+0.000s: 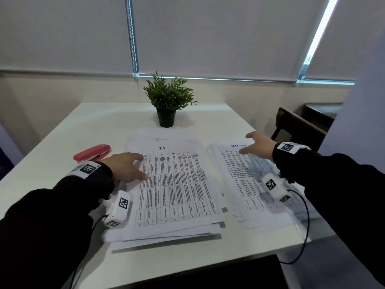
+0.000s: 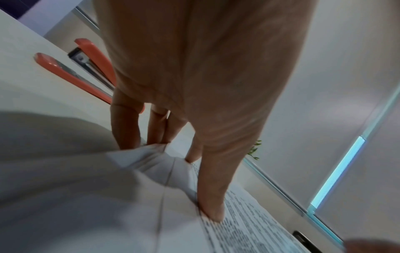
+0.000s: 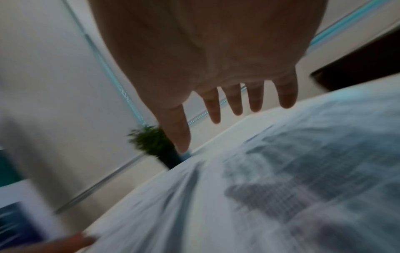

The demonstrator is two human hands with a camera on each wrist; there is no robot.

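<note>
My left hand [image 1: 125,166] lay on the left edge of the paper pile [image 1: 177,184]. The thumb [image 2: 213,205] pressed flat on the top printed sheet, and the other fingers stood nearly straight against the edge, where a few sheets bunched up. It closed round nothing. My right hand [image 1: 259,146] hovered wide open, fingers spread, above the far end of the second pile [image 1: 245,180]. I could not tell whether it touched the paper.

To square the pile well, I judged I should hold the thumb down so the top sheet could not slide, push the bunched edge in evenly with straight fingers, and bring the right hand down flat, not grabbing.

The pile under my left thumb was thick and untidy, with lower sheets fanning out towards me. Its top page carried a dense printed table. The second pile lay just beside it, under my right palm, similarly splayed. A red stapler [image 1: 92,155] sat just beyond my left knuckles.
</note>
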